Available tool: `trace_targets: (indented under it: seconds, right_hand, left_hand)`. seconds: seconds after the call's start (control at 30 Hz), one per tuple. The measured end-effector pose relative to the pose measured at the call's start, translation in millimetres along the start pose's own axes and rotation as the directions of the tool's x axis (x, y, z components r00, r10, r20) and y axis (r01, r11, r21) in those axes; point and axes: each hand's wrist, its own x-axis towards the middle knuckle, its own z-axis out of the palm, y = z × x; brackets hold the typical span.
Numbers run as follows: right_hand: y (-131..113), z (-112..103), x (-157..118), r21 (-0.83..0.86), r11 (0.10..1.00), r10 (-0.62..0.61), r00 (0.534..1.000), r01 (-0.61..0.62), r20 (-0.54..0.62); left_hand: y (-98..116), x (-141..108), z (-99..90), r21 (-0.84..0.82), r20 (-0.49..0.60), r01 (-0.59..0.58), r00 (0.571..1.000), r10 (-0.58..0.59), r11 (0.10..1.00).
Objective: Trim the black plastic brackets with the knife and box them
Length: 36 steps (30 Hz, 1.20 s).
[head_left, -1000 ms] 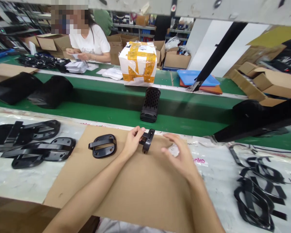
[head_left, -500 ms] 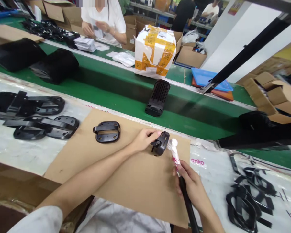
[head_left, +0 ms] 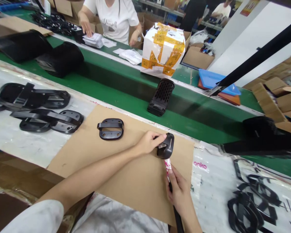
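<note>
On the cardboard sheet (head_left: 126, 174), my left hand (head_left: 149, 142) grips a black plastic bracket (head_left: 169, 145) by its edge, holding it tilted up on its side. My right hand (head_left: 178, 187) is closed round a black-handled tool (head_left: 168, 165) whose upper part is wrapped in white film with pink lettering. The tool's tip is hidden behind or inside the bracket, so I cannot tell whether they touch. Left of my hands, a black plate with a strap across it (head_left: 111, 129) lies flat on the cardboard.
More black strapped plates (head_left: 67, 121) lie at the left; black loops (head_left: 244, 210) are heaped at the right. A perforated black part (head_left: 161, 97) rests on the green belt (head_left: 126, 105). Beyond are a taped white box (head_left: 163, 50) and a person (head_left: 111, 19) handling white papers.
My right hand has moved left, bringing the tool's wrapped end to the bracket, where its tip disappears. My left hand still grips the bracket, which is turned somewhat. The view has shifted slightly.
</note>
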Motion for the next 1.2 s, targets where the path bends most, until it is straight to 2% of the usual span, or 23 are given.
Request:
trace_targets:
  seconds: [0.07, 0.13, 0.2, 0.27, 0.3, 0.33, 0.4, 0.47, 0.5, 0.63, 0.67, 0.8, 0.83, 0.97, 1.03, 1.1, 1.13, 1.2]
  right_hand:
    - [0.0, -4.7, -2.3, 0.027, 0.999, 0.030, 0.999, -0.031, 0.024]
    - [-2.7, -9.9, -7.2, 0.073, 0.997, 0.027, 1.000, -0.027, 0.001]
    - [-5.5, -10.4, -12.9, 0.141, 0.987, -0.063, 0.993, 0.078, -0.102]
    - [-4.9, -4.1, -15.8, 0.193, 0.960, -0.158, 0.963, 0.202, -0.219]
    - [-3.1, 0.5, -15.6, 0.201, 0.957, -0.162, 0.959, 0.210, -0.231]
    - [-0.7, 4.8, -14.5, 0.194, 0.966, -0.129, 0.971, 0.169, -0.202]
    - [3.2, 9.9, -11.5, 0.129, 0.992, 0.002, 0.997, 0.008, -0.079]
    - [3.4, 8.6, -11.0, 0.058, 0.995, 0.088, 0.996, -0.087, -0.016]
    - [2.3, 6.6, -12.0, 0.052, 0.996, 0.077, 0.997, -0.075, -0.030]
    - [0.7, 3.3, -15.0, 0.144, 0.985, -0.076, 0.984, 0.100, -0.159]
    - [2.1, 4.3, -13.8, 0.154, 0.984, -0.062, 0.988, 0.084, -0.144]
    - [4.2, 5.7, -8.7, 0.083, 0.991, 0.103, 0.995, -0.102, -0.002]
    - [2.9, 5.1, -9.5, 0.078, 0.993, 0.092, 0.996, -0.091, -0.013]
    - [0.0, 7.3, -14.0, 0.161, 0.983, -0.068, 0.986, 0.093, -0.153]
    - [2.1, 10.0, -11.4, 0.135, 0.991, -0.005, 0.997, 0.016, -0.078]
    - [3.3, 9.3, -6.5, 0.049, 0.994, 0.098, 0.995, -0.100, 0.032]
    - [2.6, 7.2, -4.4, 0.019, 0.993, 0.111, 0.992, -0.113, 0.057]
    - [-1.5, 1.1, -2.5, 0.022, 0.999, 0.026, 1.000, -0.026, 0.012]
  left_hand:
    - [-2.1, -2.7, 5.5, 0.008, -0.015, -0.013, 1.000, 0.013, 1.000]
    - [-3.2, -3.7, 8.2, 0.018, -0.024, -0.014, 1.000, 0.014, 1.000]
    - [-3.3, -3.6, 8.5, 0.024, -0.039, -0.008, 0.999, 0.008, 1.000]
    - [-2.6, -3.3, 7.9, 0.029, -0.052, -0.003, 0.999, 0.005, 1.000]
    - [-2.0, -3.3, 7.7, 0.032, -0.064, -0.008, 0.998, 0.010, 0.999]
    - [-1.4, -3.5, 7.6, 0.036, -0.074, -0.015, 0.997, 0.018, 0.999]
    - [-0.3, -4.0, 7.9, 0.039, -0.086, -0.024, 0.996, 0.028, 0.999]
    - [0.5, -4.3, 8.7, 0.037, -0.096, -0.016, 0.995, 0.019, 0.999]
    - [0.6, -4.3, 9.1, 0.036, -0.099, -0.005, 0.995, 0.008, 0.999]
    - [-0.3, -3.9, 9.9, 0.055, -0.090, 0.002, 0.996, 0.003, 0.999]
    - [-0.6, -3.7, 9.6, 0.059, -0.080, -0.004, 0.997, 0.009, 0.998]
    - [-1.5, -3.0, 7.2, 0.052, -0.069, -0.013, 0.997, 0.016, 0.999]
    - [-1.6, -2.8, 6.6, 0.049, -0.076, -0.004, 0.997, 0.008, 0.999]
    - [-2.2, -1.8, 5.8, 0.050, -0.091, 0.013, 0.996, -0.009, 0.999]
    - [-2.6, -0.5, 5.8, 0.043, -0.078, -0.007, 0.997, 0.011, 0.999]
    - [-2.6, 2.3, 4.2, -0.019, -0.089, -0.004, 0.996, 0.002, 1.000]
    - [-2.1, 4.4, 2.3, -0.080, -0.105, 0.017, 0.994, -0.026, 0.997]
    - [0.6, 9.2, -4.2, -0.259, -0.117, 0.096, 0.985, -0.130, 0.961]
